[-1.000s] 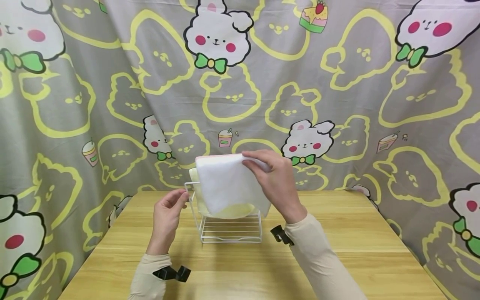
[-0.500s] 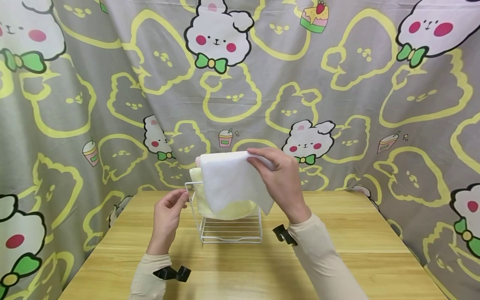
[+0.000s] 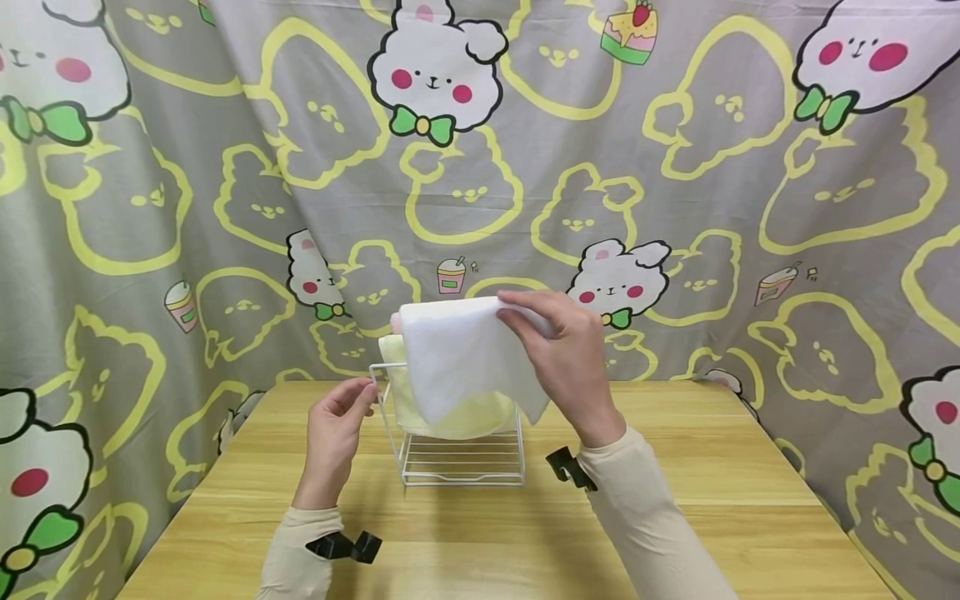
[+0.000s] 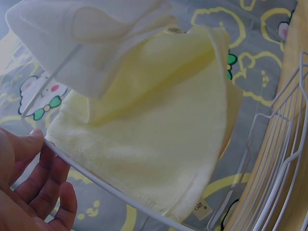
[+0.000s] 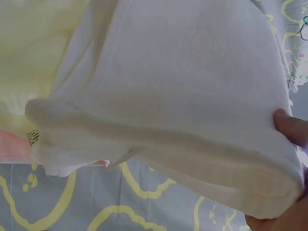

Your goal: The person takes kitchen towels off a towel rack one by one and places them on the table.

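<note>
My right hand [image 3: 573,358] pinches the top edge of a white towel [image 3: 465,354] between thumb and fingers. The towel hangs folded over the front of a white wire rack [image 3: 461,481]; whether it touches the rack is hidden. Behind it a yellow towel [image 3: 465,421] drapes on the rack, and a sliver of a pink towel [image 3: 396,322] shows at the upper left. With thumb and fingers, my left hand [image 3: 337,437] grips the rack's left side wire. In the left wrist view that wire [image 4: 110,186] runs from between the fingers along the yellow towel's edge.
The rack stands on a wooden table [image 3: 675,500], its lower wire shelf [image 3: 461,454] beneath the towels. A grey curtain [image 3: 480,217] with rabbit patterns hangs behind and at both sides. Black mounts [image 3: 345,547] sit on both sleeves.
My right hand has moved the white towel slightly right and up, showing more of the pink towel at the left. My left hand has stayed on the rack.
</note>
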`<state>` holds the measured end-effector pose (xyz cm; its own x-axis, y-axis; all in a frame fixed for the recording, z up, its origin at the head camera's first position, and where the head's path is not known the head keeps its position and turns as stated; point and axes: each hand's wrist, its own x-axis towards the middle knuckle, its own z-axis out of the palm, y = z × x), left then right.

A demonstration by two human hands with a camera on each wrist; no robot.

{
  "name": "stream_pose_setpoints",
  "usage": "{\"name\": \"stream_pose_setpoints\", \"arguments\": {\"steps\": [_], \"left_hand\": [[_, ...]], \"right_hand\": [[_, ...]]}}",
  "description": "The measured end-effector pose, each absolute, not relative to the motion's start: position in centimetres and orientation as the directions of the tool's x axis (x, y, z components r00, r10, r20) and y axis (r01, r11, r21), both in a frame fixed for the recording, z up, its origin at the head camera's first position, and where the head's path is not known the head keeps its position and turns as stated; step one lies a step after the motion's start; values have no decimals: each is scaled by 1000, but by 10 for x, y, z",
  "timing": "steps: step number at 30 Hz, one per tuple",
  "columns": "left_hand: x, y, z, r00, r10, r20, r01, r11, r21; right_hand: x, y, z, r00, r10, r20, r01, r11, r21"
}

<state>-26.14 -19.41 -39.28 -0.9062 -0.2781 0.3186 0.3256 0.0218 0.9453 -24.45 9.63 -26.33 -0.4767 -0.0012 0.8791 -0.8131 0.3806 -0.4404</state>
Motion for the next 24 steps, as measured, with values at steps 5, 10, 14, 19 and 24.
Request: {"name": "stream_pose_setpoints", "arguments": {"steps": [5,10,14,19,24], "left_hand": [[-262,-194,-393,-905,-280,320,328,20,945],[-261,-194,-393,-905,-276,324,332,18,943],[-261,-194,-393,-906,-271,325,332,23,943],[-260,-194,-393,-905,-271,328,334,26,942],[-260,-194,-392,-907,-267,325,328,35,944]], "right_hand": [[-241,99,-259,-466,10,885,-817,378,-435],[-237,102,-256,-475,32,879,-813,366,-452],[-234,106,-253,-477,50,877,-809,366,-461],[-230,110,-250,-473,71,878,-804,372,-463],[-228,115,-254,-481,101,871,-796,366,-482]]}}
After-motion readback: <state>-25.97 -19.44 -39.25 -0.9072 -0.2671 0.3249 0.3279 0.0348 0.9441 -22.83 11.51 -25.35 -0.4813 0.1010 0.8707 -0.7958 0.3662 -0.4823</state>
